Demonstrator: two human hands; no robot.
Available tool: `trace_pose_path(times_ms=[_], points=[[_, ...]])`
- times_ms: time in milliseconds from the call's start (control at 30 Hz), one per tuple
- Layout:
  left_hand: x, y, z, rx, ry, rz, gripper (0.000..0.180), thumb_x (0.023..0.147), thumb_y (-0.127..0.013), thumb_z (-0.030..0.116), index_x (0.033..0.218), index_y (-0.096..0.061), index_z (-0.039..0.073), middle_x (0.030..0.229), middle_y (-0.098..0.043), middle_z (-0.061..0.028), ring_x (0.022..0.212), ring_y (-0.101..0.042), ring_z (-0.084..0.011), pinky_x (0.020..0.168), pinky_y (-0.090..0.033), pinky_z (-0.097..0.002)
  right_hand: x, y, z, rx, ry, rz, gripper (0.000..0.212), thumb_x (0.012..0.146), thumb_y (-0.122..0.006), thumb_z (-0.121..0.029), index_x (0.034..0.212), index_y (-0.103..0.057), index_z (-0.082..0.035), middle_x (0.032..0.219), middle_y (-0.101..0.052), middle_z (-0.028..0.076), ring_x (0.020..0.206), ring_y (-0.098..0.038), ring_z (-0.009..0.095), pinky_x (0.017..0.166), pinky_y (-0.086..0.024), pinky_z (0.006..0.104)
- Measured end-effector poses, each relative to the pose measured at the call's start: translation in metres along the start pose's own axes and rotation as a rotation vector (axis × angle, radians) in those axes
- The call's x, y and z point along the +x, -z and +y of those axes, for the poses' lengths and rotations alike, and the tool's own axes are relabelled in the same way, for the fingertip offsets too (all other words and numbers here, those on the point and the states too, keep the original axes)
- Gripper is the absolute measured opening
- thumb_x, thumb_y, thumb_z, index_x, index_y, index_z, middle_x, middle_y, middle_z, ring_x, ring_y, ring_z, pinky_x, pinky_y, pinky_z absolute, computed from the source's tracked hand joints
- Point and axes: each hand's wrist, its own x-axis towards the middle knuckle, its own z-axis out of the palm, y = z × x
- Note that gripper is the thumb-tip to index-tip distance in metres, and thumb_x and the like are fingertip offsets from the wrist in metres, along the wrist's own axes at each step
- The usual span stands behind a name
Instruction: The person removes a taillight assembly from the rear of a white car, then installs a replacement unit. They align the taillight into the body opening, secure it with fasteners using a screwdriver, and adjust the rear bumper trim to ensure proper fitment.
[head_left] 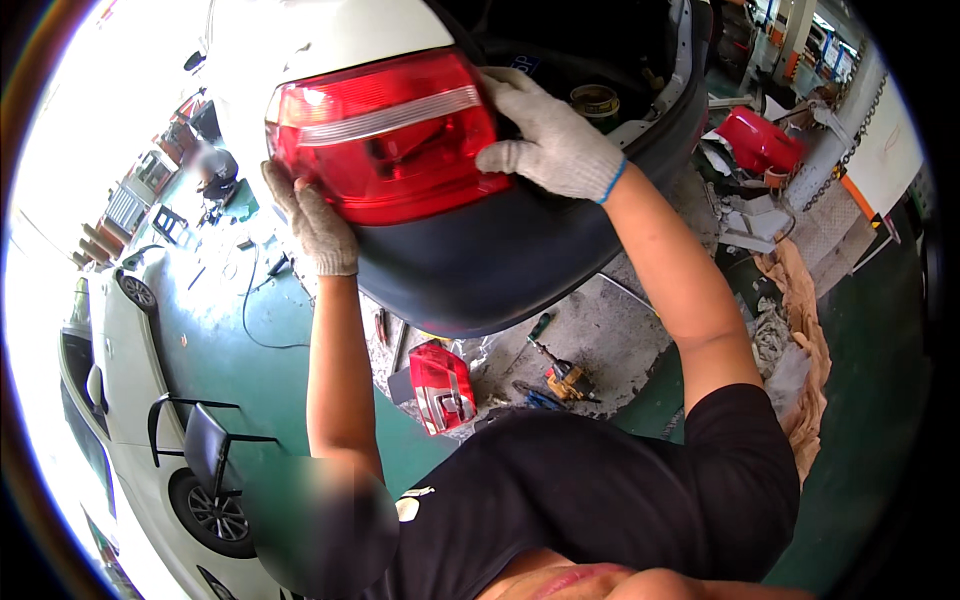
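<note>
A red tail light with a pale band across it sits at the rear corner of a white car, above the dark bumper. My left hand, in a knitted white glove, presses along the light's lower left edge; the palm side is partly hidden. On the other side, my right hand, gloved too, holds the light's right edge with the thumb on the lens and the fingers at the upper corner. Whether the light is fully seated against the body cannot be seen.
Below the bumper, a second red tail light, a yellow-black power tool and a green-handled screwdriver lie on the floor. A black chair stands by a parked white car at left. Red scrap is piled at right.
</note>
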Motion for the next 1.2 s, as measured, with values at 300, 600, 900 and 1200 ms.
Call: trace_pose_path(times_ms=[300, 600, 900, 1200], points=[[-0.006, 0.008, -0.006, 0.130, 0.136, 0.041, 0.074, 0.119, -0.030, 0.053, 0.176, -0.025, 0.005, 0.175, -0.039, -0.0241, 0.159, -0.043, -0.0353, 0.130, -0.031, -0.0408, -0.002, -0.014, 0.005, 0.134, 0.091, 0.141, 0.075, 0.101, -0.078, -0.035, 0.166, -0.048, -0.011, 0.159, -0.057, 0.021, 0.145, -0.054, 0.043, 0.123, -0.047, 0.0480], [-0.008, -0.010, 0.008, -0.071, 0.202, 0.080, 0.075, 0.120, -0.032, 0.052, 0.175, -0.024, 0.001, 0.176, -0.037, -0.0249, 0.160, -0.042, -0.0331, 0.131, -0.033, -0.0412, -0.003, -0.018, 0.004, 0.293, 0.150, 0.287, 0.060, 0.104, -0.075, -0.027, 0.158, -0.057, -0.007, 0.151, -0.064, 0.018, 0.131, -0.060, 0.041, 0.115, -0.050, 0.0468], [-0.008, -0.001, 0.001, -0.245, 0.188, 0.058, 0.077, 0.120, -0.031, 0.057, 0.176, -0.024, 0.004, 0.174, -0.040, -0.0170, 0.157, -0.043, -0.0291, 0.131, -0.035, -0.0429, 0.016, -0.052, 0.013, 0.262, 0.291, 0.545, 0.050, 0.107, -0.068, -0.029, 0.147, -0.061, 0.000, 0.141, -0.068, 0.021, 0.114, -0.061, 0.044, 0.107, -0.049, 0.0492], [-0.012, -0.016, 0.013, -0.015, 0.089, 0.120, 0.081, 0.118, -0.034, 0.061, 0.173, -0.027, 0.002, 0.174, -0.040, -0.0173, 0.156, -0.044, -0.0317, 0.130, -0.035, -0.0459, 0.010, -0.048, 0.017, 0.268, 0.212, 0.531, 0.052, 0.107, -0.070, -0.036, 0.148, -0.063, -0.004, 0.142, -0.069, 0.019, 0.117, -0.064, 0.042, 0.106, -0.052, 0.0474]])
